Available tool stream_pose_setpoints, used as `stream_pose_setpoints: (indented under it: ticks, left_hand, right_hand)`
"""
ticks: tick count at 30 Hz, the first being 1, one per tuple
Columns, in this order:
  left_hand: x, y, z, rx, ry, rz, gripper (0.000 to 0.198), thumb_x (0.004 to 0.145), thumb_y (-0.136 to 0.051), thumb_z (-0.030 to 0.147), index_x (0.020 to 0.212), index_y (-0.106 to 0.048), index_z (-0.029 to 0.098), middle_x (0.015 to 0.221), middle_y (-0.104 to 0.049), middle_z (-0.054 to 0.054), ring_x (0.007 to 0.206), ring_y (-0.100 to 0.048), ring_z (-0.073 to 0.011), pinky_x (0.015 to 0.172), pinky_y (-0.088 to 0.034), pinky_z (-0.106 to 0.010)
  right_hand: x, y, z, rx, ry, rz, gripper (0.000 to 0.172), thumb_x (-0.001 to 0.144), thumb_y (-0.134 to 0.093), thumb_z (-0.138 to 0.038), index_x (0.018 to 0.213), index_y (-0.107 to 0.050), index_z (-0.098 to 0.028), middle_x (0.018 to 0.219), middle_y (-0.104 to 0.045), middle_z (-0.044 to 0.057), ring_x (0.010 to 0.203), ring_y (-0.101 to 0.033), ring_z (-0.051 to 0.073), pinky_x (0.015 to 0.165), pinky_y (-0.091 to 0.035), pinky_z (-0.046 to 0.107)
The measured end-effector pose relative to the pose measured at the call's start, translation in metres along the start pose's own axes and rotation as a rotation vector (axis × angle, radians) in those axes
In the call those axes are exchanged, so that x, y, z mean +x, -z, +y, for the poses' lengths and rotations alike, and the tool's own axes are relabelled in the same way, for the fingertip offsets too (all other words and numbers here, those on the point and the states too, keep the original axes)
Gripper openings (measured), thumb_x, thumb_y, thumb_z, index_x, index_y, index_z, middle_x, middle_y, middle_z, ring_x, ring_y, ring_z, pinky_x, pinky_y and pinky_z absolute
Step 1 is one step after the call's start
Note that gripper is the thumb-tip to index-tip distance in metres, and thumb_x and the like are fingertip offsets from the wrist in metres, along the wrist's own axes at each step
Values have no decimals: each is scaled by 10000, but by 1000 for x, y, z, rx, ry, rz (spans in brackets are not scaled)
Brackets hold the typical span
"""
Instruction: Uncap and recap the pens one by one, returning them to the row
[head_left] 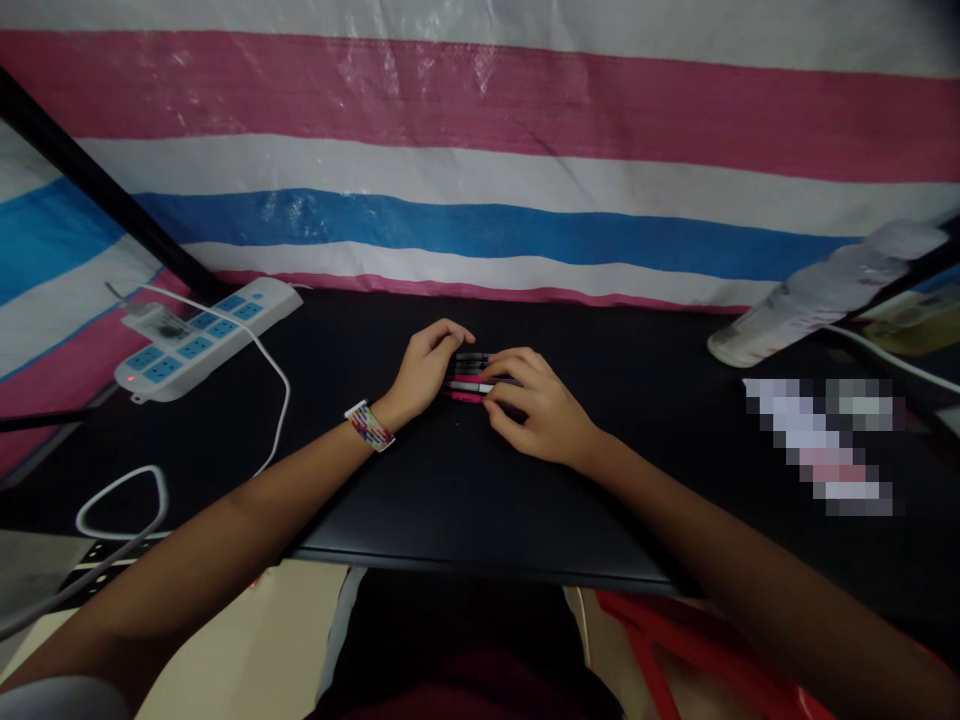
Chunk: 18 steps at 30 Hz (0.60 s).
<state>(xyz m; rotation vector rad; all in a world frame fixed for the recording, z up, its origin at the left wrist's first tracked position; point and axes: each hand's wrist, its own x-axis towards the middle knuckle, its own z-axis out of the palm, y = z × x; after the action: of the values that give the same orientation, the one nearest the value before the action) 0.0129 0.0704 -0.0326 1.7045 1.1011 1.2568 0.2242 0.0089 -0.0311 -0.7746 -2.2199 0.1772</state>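
Several pens [469,386] lie side by side in a small row on the black table, some dark and some pink, one with a whitish part. My left hand [426,372] stands on its edge at the row's left end, fingers held out and curving over, with a colourful woven watch band [370,425] on the wrist. From the right, my right hand [541,408] reaches over the other end of the pens. Its thumb and fingers are bent around that end, with the fingertips at the pens. The pens' right ends are partly hidden by it.
On the left a white power strip [176,370] holds a plugged-in charger [159,325] with a white cable [283,400]. A clear plastic bottle [787,310] leans at the right, near a blurred-out item [810,440]. Striped sheeting [480,235] hangs behind the black table [465,500].
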Motion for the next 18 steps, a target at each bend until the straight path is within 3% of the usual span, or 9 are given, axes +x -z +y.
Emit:
stream_pose_setpoints:
  ticks: [7, 13, 18]
  left_hand:
    - [0, 0, 1, 18, -6, 2, 227, 1016, -575, 267, 869, -742, 220, 939, -760, -41, 957, -673, -235, 946, -532, -385]
    - [-1, 0, 2, 24, -23, -14, 218, 1018, -575, 267, 882, -736, 212, 940, -758, -41, 927, -672, -222, 935, -531, -381]
    - [-6, 2, 10, 44, -123, -68, 274, 1087, -541, 369, 963, -737, 224, 992, -756, -59, 973, -692, -231, 954, -531, -388]
  right_hand:
    - [0, 3, 1, -86, 45, -58, 101, 993, -686, -239, 962, -782, -238, 965, -742, 94, 972, -639, 293, 884, -532, 479]
    - [0, 2, 5, -124, 144, -115, 139, 1004, -655, -223, 995, -794, -222, 899, -736, 87, 894, -616, 275, 827, -518, 449]
    - [1, 6, 4, -57, 82, -68, 200, 1026, -608, -193, 1057, -797, -249, 925, -730, 72, 862, -646, 244, 816, -551, 428]
